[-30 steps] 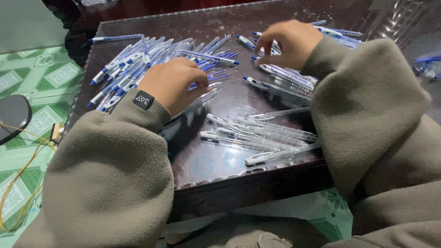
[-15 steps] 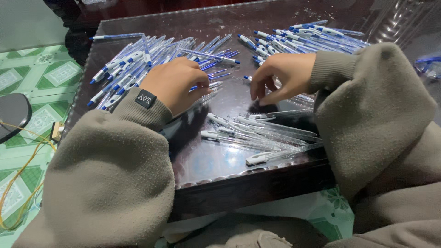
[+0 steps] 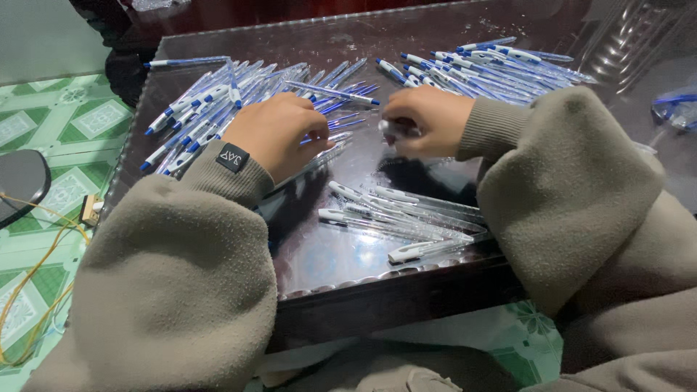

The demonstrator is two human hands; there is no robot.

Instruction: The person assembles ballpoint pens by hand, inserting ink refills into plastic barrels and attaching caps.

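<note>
A dark glossy table (image 3: 341,254) carries several heaps of pens. My left hand (image 3: 279,134) rests on the edge of a big heap of blue-and-white pens (image 3: 218,109), its fingers curled over a few of them. My right hand (image 3: 428,120) is at the table's middle, closed around a clear pen barrel with a white end (image 3: 392,129). Another heap of blue-and-white pens (image 3: 483,69) lies behind my right hand. Clear pen barrels with white ends (image 3: 406,218) lie in a loose row near the front edge.
Both arms wear thick beige fleece sleeves (image 3: 566,196). Green patterned floor tiles (image 3: 65,189) lie to the left, with a yellow cable (image 3: 29,290) and a dark round object (image 3: 18,181). A clear plastic bag (image 3: 675,109) sits far right.
My right hand has come back from the far right heap toward the table's middle, now holding a clear barrel close to my left hand. My left hand stayed on its heap.
</note>
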